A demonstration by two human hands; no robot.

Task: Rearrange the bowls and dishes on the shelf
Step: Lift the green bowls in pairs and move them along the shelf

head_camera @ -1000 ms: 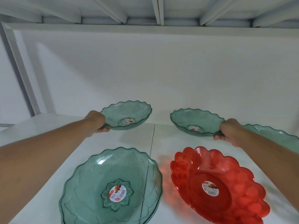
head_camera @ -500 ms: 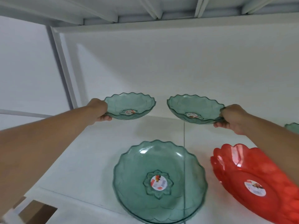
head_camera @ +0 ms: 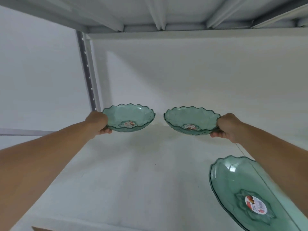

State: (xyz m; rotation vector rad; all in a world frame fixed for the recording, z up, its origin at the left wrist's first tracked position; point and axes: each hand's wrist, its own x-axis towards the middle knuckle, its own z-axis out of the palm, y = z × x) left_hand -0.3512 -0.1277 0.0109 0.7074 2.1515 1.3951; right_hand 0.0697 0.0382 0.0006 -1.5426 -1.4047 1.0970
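Gripping rims | left hand clasps left bowl | right hand clasps right bowl

I'm holding two small green scalloped bowls, left one and right one, level above the white shelf; a big green dish is lying front right.

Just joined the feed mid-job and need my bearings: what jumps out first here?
Two small green scalloped bowls held side by side over the back of the white shelf: the left bowl in the left hand, the right bowl in the right hand, each in a grip on its outer rim. A larger green dish with a sticker lies at front right, partly under the right forearm.
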